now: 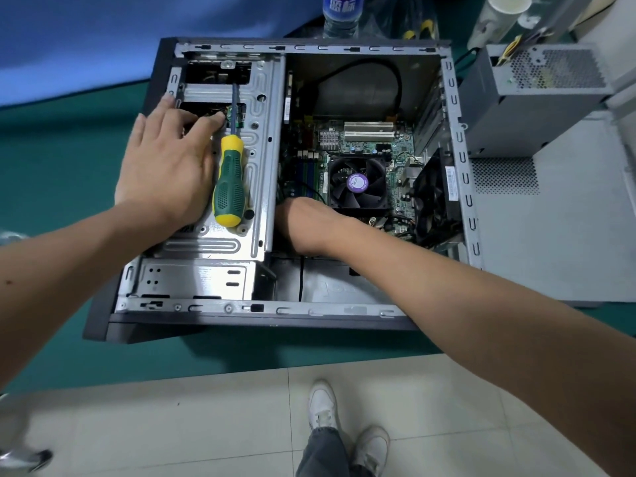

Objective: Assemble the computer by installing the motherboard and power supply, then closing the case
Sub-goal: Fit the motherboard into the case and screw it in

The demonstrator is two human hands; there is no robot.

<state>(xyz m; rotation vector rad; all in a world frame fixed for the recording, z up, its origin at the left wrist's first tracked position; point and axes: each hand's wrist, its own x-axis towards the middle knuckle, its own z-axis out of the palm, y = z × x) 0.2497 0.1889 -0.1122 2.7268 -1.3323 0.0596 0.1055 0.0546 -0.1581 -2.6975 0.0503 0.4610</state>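
Fingers of my left hand lie spread and nearly straight on the drive cage, tips at its opening beside the screwdriver resting there. My right hand reaches down beside the motherboard in the case; its grip is hidden. The power supply sits outside.

I am seeing white characters on the blue label of the water bottle, cut off; the purple fan sticker print is staying too small to read.
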